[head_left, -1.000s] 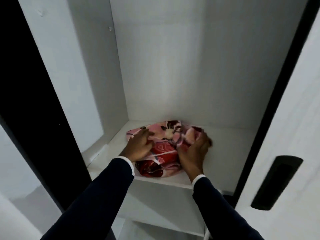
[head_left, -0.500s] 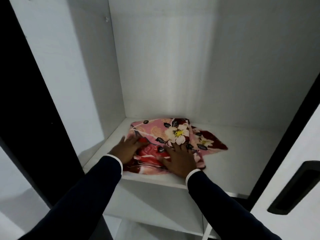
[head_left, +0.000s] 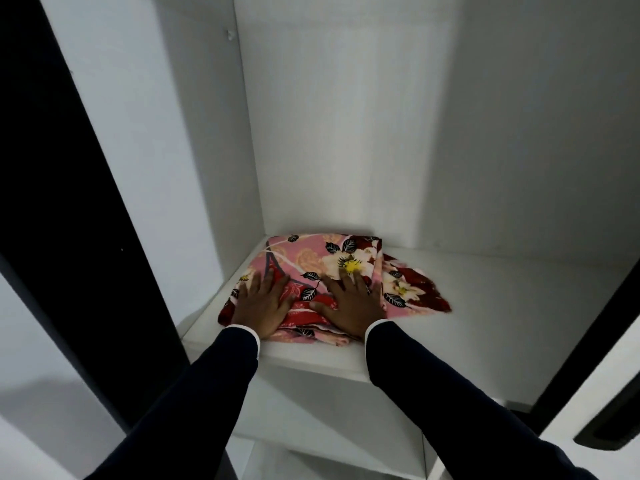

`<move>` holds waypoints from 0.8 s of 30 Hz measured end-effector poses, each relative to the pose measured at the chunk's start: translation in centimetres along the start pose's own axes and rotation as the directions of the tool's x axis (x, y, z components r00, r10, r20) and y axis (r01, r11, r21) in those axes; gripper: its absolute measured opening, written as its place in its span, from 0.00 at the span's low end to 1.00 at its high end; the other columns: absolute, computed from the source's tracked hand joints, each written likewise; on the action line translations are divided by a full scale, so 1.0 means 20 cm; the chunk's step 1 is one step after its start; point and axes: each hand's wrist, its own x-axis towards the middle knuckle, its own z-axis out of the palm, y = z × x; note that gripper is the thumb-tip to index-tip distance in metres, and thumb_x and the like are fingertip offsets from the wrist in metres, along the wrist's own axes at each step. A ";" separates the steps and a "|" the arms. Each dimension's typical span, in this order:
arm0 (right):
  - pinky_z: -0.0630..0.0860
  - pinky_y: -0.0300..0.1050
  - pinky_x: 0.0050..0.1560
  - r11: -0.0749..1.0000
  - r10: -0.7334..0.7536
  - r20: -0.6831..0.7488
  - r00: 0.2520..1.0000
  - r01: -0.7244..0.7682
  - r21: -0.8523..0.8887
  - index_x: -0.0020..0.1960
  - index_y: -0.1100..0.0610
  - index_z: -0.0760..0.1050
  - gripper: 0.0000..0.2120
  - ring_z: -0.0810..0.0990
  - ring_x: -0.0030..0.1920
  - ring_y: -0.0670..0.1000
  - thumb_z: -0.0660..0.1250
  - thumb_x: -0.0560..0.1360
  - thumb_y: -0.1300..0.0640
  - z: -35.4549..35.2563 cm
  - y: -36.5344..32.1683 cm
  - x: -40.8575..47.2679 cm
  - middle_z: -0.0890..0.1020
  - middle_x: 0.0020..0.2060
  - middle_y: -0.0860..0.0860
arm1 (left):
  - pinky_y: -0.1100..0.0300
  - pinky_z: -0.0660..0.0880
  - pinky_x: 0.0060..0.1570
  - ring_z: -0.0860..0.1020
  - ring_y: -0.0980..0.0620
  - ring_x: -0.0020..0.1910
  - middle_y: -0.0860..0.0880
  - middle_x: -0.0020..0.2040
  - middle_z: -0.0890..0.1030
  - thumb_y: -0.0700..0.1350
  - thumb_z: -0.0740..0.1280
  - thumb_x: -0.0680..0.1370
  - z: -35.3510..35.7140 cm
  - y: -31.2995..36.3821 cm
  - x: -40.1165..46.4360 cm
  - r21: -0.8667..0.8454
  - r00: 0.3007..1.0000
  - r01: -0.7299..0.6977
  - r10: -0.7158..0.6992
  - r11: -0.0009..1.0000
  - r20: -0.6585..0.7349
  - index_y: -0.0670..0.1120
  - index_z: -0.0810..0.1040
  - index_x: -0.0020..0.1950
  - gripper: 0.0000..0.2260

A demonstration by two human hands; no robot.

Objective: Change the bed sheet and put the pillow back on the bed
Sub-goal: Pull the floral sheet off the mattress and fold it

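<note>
On a white wardrobe shelf [head_left: 519, 306], a person's left hand [head_left: 261, 304] and right hand [head_left: 351, 306] lie flat, palms down and fingers spread, on a folded floral bed sheet [head_left: 322, 268]. Both hands press on the near half of the bundle, the left at its near left corner, the right close beside it toward the middle, its fingertips reaching a large white flower with a yellow centre printed on the pink and red cloth. Neither hand curls round the fabric. Dark sleeves [head_left: 207, 393] with thin white cuffs run back from the wrists toward the camera and cover the front edge of the shelf where they cross it.

The sheet sits in the left rear part of the shelf, its far edge near the white back panel [head_left: 346, 133] and its left edge just beside the white side wall [head_left: 156, 150]. A loose red corner of the cloth trails out to the right on the bare shelf. A small shelf-support peg [head_left: 230, 34] sticks out of the side wall high up. A black frame edge [head_left: 52, 202] stands at far left; at lower right, a white door [head_left: 616, 393] with a dark recessed handle [head_left: 609, 431] cuts into view. Below, another white compartment [head_left: 329, 410] shows between the arms.
</note>
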 end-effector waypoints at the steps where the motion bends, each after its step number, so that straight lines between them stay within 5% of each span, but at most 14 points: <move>1: 0.40 0.75 0.73 1.000 -0.007 0.000 1.000 0.007 0.003 0.79 0.35 0.44 0.42 0.44 0.80 0.61 0.42 0.69 0.19 0.00 0.00 0.02 0.47 0.82 0.52 | 0.37 0.45 0.77 0.45 0.40 0.81 0.47 0.83 0.44 0.66 0.44 0.82 -0.01 0.00 0.01 0.008 1.000 0.007 -0.007 1.000 0.004 0.57 0.48 0.82 0.30; 4: 0.41 0.73 0.74 1.000 -0.012 0.006 1.000 0.012 0.009 0.79 0.37 0.47 0.42 0.46 0.80 0.61 0.43 0.70 0.20 -0.01 0.00 0.02 0.49 0.81 0.52 | 0.35 0.47 0.76 0.50 0.40 0.81 0.46 0.83 0.50 0.62 0.48 0.84 -0.04 0.00 0.01 -0.047 1.000 0.007 -0.006 0.999 0.018 0.54 0.54 0.81 0.27; 6: 0.46 0.70 0.75 0.999 -0.019 0.031 0.999 0.017 0.042 0.80 0.42 0.52 0.37 0.51 0.80 0.60 0.52 0.76 0.27 -0.05 0.00 -0.03 0.54 0.81 0.52 | 0.35 0.56 0.74 0.61 0.42 0.78 0.45 0.78 0.64 0.60 0.53 0.84 -0.07 0.04 -0.02 -0.157 0.998 -0.053 0.045 0.986 -0.053 0.52 0.65 0.76 0.23; 10: 0.69 0.55 0.69 0.968 -0.134 -0.100 0.986 0.152 0.200 0.74 0.51 0.67 0.32 0.69 0.71 0.59 0.64 0.72 0.44 -0.18 0.04 -0.35 0.69 0.72 0.54 | 0.52 0.74 0.61 0.78 0.51 0.63 0.51 0.63 0.79 0.51 0.63 0.82 -0.15 0.30 -0.13 -0.404 0.929 -0.350 0.256 0.845 -0.268 0.51 0.75 0.68 0.15; 14: 0.72 0.54 0.66 0.978 -0.175 -0.446 0.878 0.207 0.024 0.69 0.57 0.72 0.24 0.73 0.67 0.58 0.65 0.76 0.51 -0.36 0.11 -0.81 0.74 0.68 0.56 | 0.60 0.73 0.65 0.76 0.61 0.63 0.56 0.63 0.79 0.47 0.59 0.85 -0.29 0.77 -0.30 -0.784 0.864 -0.450 0.430 0.428 -0.261 0.51 0.76 0.68 0.13; 16: 0.69 0.51 0.70 0.983 -0.173 -0.573 0.801 0.181 -0.043 0.68 0.60 0.73 0.20 0.71 0.68 0.58 0.65 0.77 0.54 -0.51 0.13 -1.01 0.73 0.68 0.57 | 0.64 0.71 0.66 0.75 0.59 0.67 0.55 0.65 0.79 0.48 0.55 0.86 -0.37 0.98 -0.41 -0.899 0.810 -0.407 0.518 0.161 -0.274 0.50 0.75 0.69 0.15; 18: 0.66 0.51 0.72 0.984 -0.175 -0.656 0.734 0.119 -0.130 0.66 0.60 0.75 0.18 0.69 0.71 0.58 0.66 0.77 0.59 -0.64 0.16 -1.21 0.71 0.70 0.57 | 0.59 0.71 0.69 0.75 0.53 0.69 0.50 0.68 0.78 0.53 0.52 0.86 -0.41 1.18 -0.48 -0.928 0.750 -0.372 0.591 0.004 -0.298 0.48 0.73 0.72 0.19; 22: 0.65 0.57 0.73 0.957 -0.126 -0.796 0.593 -0.140 -0.255 0.69 0.62 0.75 0.22 0.64 0.76 0.60 0.69 0.75 0.65 -0.75 0.32 -1.48 0.69 0.74 0.59 | 0.48 0.71 0.68 0.75 0.53 0.69 0.54 0.69 0.77 0.52 0.57 0.84 -0.40 1.52 -0.54 -0.942 0.691 -0.332 0.666 -0.054 -0.282 0.53 0.69 0.74 0.17; 24: 0.63 0.62 0.74 0.936 -0.060 -0.841 0.538 -0.263 -0.235 0.74 0.63 0.69 0.27 0.60 0.78 0.60 0.69 0.77 0.62 -0.76 0.44 -1.56 0.64 0.77 0.60 | 0.56 0.72 0.66 0.75 0.59 0.67 0.62 0.66 0.77 0.47 0.65 0.82 -0.39 1.66 -0.58 -0.922 0.653 -0.386 0.706 0.000 -0.273 0.60 0.68 0.72 0.19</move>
